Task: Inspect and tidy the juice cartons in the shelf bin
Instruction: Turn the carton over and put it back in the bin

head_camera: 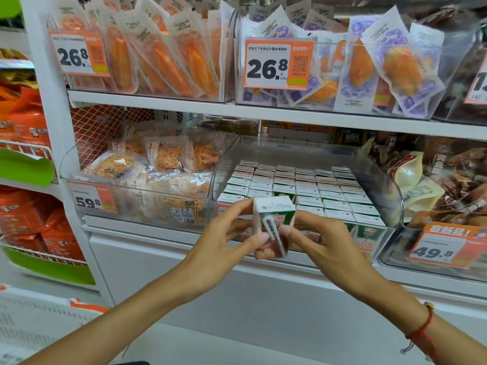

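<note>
Behind, white shelves [263, 111] carry clear bins [390, 196] of packaged snacks [168, 56].

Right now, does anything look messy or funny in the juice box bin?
One spot does: among the rows of cartons in the clear bin there's a gap showing a green side. Both hands, left hand and right hand, hold one carton out front.

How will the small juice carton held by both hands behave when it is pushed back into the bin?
The juice carton looks boxy and stiff, so it should probably slide rather than roll. Its taped straw may snag on neighbouring cartons.
</note>
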